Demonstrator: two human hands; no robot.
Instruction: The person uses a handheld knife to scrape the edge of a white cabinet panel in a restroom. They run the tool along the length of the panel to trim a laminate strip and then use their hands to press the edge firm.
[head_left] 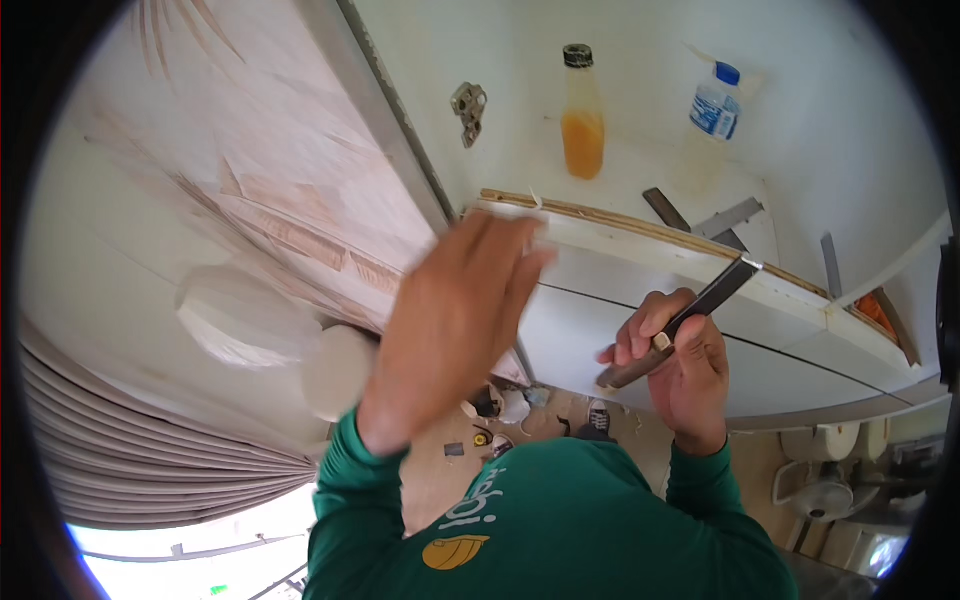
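My right hand (690, 365) grips a dark flat bar with a bright metal tip (715, 290). The bar slants up to the right, its tip near the raw wooden edge (640, 228) of a white cabinet panel. A gold-coloured ring sits on one finger of that hand. My left hand (455, 300) is smeared by motion at the left end of this edge, so whether it holds anything cannot be made out. A thin pale shaving (537, 200) sticks up from the edge beside its fingers.
Inside the white cabinet stand a bottle of orange liquid (583, 135) and a blue-capped plastic bottle (716, 105). A metal-and-dark square (728, 218) lies near them. A hinge (468, 112) is on the side wall. A tape measure (482, 439) lies on the floor; a pleated curtain (150, 440) hangs left.
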